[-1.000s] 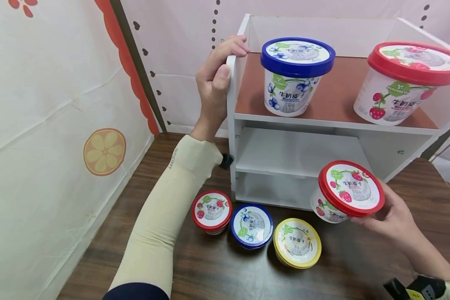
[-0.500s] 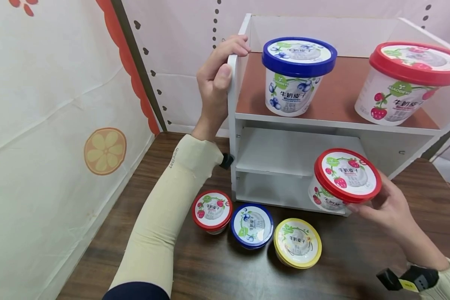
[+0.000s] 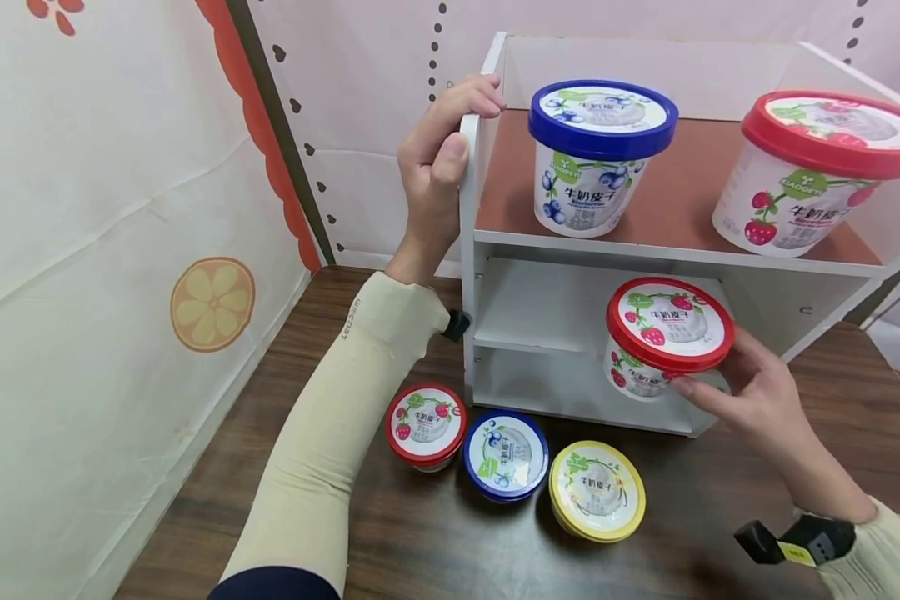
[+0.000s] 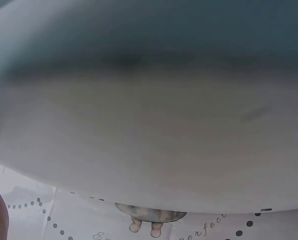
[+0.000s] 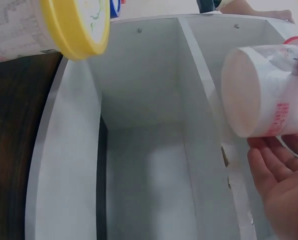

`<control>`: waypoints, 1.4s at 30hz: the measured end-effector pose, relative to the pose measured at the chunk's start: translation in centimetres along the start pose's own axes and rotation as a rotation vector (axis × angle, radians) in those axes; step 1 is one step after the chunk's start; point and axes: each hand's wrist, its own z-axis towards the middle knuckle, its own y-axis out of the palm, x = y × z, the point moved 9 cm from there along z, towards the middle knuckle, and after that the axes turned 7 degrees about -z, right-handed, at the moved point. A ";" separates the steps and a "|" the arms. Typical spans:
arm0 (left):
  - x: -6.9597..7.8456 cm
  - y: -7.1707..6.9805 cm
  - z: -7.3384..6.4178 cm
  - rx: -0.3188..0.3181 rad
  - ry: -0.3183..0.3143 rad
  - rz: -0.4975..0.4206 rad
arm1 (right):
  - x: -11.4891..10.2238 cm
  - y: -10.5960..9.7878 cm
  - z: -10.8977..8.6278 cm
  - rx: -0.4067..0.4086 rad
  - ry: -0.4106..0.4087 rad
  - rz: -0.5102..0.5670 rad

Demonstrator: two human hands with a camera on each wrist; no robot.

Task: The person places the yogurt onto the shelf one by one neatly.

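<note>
My right hand (image 3: 765,400) holds a red-lidded tub (image 3: 671,325) with strawberry pictures, thumb on the near side. The tub is tilted, in front of the middle level of a white shelf unit (image 3: 540,292). In the right wrist view the tub's pale base (image 5: 241,95) faces the opening, and fingers (image 5: 271,165) lie against its side. My left hand (image 3: 435,175) grips the top of the unit's left side panel, thumb outside and fingers over the edge. A blurred pale surface fills most of the left wrist view, hiding the grip.
On the unit's top stand a blue-lidded tub (image 3: 596,158) and another red-lidded tub (image 3: 802,196). Before the unit, on the dark wooden table (image 3: 420,550), sit a red-lidded tub (image 3: 426,423), a blue-lidded one (image 3: 506,454) and a yellow-lidded one (image 3: 597,490).
My right hand has raised the held tub and carried it a little left, from low before the unit to the middle level. The left hand keeps its grip on the panel.
</note>
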 end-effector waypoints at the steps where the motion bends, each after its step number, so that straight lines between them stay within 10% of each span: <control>1: 0.0 0.0 0.0 -0.001 -0.001 0.000 | 0.0 0.0 0.1 -0.002 0.007 -0.023; 42: 0.7 0.4 0.3 -0.086 -0.021 0.028 | -0.4 4.6 4.2 -0.181 0.099 -0.139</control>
